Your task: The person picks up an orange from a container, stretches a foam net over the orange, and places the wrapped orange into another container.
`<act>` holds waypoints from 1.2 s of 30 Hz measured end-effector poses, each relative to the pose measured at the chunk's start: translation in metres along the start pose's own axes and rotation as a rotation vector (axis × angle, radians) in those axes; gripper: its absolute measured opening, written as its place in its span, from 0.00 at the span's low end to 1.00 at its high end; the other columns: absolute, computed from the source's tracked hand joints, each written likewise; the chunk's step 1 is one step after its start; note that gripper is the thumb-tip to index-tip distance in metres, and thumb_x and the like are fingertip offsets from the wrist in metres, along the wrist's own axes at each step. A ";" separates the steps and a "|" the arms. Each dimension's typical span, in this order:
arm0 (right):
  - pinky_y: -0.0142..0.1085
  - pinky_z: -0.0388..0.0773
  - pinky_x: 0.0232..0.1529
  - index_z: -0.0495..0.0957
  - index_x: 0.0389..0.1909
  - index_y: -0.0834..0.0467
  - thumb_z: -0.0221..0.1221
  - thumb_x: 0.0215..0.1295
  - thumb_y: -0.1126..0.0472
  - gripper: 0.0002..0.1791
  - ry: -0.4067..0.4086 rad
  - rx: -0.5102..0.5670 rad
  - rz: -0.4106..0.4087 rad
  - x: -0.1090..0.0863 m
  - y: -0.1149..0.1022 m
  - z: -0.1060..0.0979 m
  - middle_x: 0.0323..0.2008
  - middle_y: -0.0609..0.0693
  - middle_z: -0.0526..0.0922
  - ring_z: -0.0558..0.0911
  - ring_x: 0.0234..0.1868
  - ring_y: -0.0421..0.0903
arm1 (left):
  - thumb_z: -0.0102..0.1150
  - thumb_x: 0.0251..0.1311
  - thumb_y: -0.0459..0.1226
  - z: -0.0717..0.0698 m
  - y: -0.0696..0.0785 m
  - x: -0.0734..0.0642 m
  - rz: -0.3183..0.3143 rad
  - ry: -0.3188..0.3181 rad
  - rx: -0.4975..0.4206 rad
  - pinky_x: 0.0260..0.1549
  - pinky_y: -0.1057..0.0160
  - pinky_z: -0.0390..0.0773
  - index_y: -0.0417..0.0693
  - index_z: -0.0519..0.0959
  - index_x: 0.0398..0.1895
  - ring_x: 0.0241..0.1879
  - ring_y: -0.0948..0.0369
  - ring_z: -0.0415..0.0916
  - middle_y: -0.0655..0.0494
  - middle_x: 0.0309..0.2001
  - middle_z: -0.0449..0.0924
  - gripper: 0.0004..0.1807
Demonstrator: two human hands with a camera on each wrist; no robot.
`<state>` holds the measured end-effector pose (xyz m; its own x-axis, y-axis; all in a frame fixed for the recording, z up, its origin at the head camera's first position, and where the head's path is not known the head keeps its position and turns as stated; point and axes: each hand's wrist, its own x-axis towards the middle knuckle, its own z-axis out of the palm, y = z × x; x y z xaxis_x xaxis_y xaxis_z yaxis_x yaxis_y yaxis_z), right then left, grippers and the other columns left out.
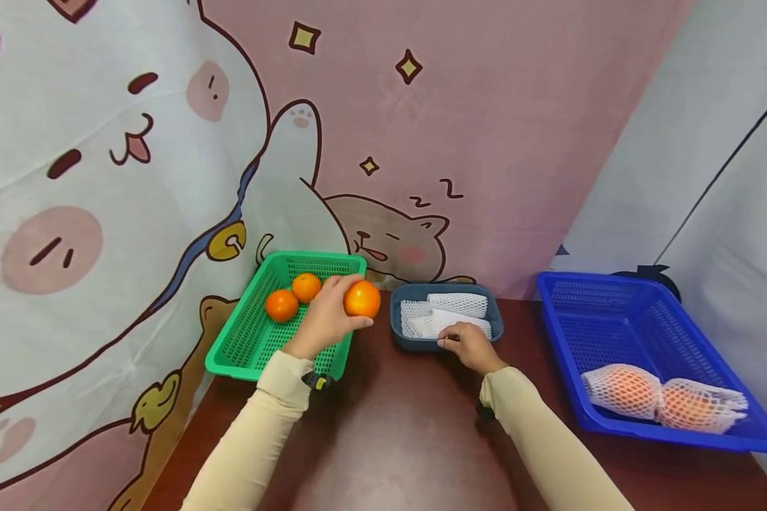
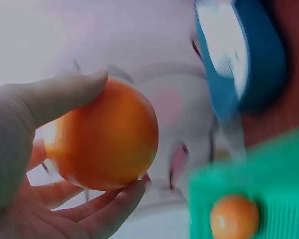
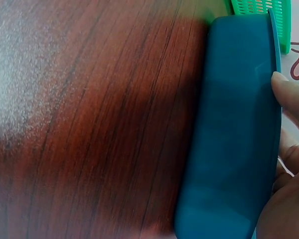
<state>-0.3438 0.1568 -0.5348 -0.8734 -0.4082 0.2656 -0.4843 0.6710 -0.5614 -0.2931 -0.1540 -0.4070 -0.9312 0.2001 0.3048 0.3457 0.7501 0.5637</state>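
Note:
My left hand [image 1: 329, 312] holds an orange [image 1: 361, 299] between thumb and fingers, above the right edge of a green basket [image 1: 243, 370]. The left wrist view shows the thumb on one side of the orange [image 2: 107, 137] and the fingers on the other. Two more oranges [image 1: 282, 305] lie inside the green basket. My right hand [image 1: 473, 346] is at the near rim of a small blue-grey bin [image 1: 415, 345], its fingers bent over white foam net sleeves [image 1: 461, 305]. In the right wrist view, the bin's wall [image 3: 234, 129] partly hides those fingers; whether they pinch a sleeve I cannot tell.
On the right stands a blue basket [image 1: 565, 376] with two oranges in foam nets [image 1: 623, 390] at its near side. All the containers stand on a dark red-brown wooden table [image 1: 409, 440]. A cartoon-printed cloth [image 1: 486, 142] hangs close behind them.

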 end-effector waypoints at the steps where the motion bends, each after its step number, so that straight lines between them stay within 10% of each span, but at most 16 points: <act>1: 0.46 0.76 0.44 0.85 0.31 0.58 0.68 0.58 0.61 0.04 0.003 -0.002 -0.007 0.000 0.000 0.000 0.30 0.44 0.82 0.80 0.37 0.46 | 0.77 0.45 0.46 0.003 0.009 -0.008 0.029 0.003 -0.020 0.46 0.49 0.76 0.54 0.69 0.66 0.49 0.51 0.72 0.49 0.57 0.70 0.42; 8: 0.46 0.77 0.45 0.85 0.31 0.57 0.68 0.58 0.60 0.05 -0.010 -0.004 0.014 0.000 -0.003 -0.002 0.30 0.45 0.82 0.79 0.35 0.47 | 0.78 0.43 0.48 0.042 0.046 -0.057 0.107 -0.085 -0.167 0.48 0.54 0.75 0.58 0.71 0.64 0.50 0.58 0.72 0.59 0.57 0.70 0.41; 19: 0.46 0.76 0.46 0.85 0.31 0.57 0.67 0.59 0.61 0.03 0.000 -0.004 0.000 0.000 0.000 -0.001 0.31 0.45 0.82 0.79 0.36 0.46 | 0.81 0.37 0.45 0.120 0.042 -0.110 0.050 -0.158 -0.222 0.48 0.56 0.74 0.56 0.73 0.61 0.47 0.60 0.74 0.60 0.52 0.73 0.42; 36: 0.45 0.77 0.43 0.85 0.32 0.58 0.67 0.60 0.60 0.06 -0.017 0.003 0.017 -0.001 -0.004 -0.002 0.29 0.45 0.81 0.78 0.35 0.46 | 0.79 0.40 0.44 0.163 0.029 -0.140 -0.070 -0.104 -0.292 0.48 0.52 0.75 0.53 0.70 0.64 0.49 0.57 0.74 0.56 0.55 0.73 0.44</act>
<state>-0.3416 0.1560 -0.5310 -0.8805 -0.4075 0.2423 -0.4693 0.6762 -0.5679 -0.1720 -0.0571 -0.5584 -0.9555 0.2290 0.1858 0.2850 0.5548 0.7816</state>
